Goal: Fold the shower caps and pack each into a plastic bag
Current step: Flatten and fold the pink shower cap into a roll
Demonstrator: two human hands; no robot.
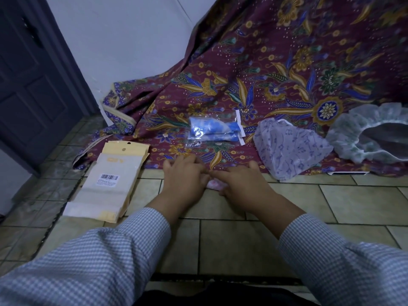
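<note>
Both my hands lie over a small pinkish folded shower cap on the tiled floor at the cloth's near edge. My left hand covers its left part and my right hand its right part, fingers curled around it; most of the cap is hidden. Two clear plastic bags holding rolled blue caps rest on the cloth beyond my hands. A folded lilac patterned cap lies to the right, and an unfolded pale green cap sits at the far right. A stack of flat plastic bags lies at the left.
A maroon batik cloth covers the floor and rises behind the caps. A dark door and a white wall stand at the left. A white flat device edge peeks from under the cloth at the right.
</note>
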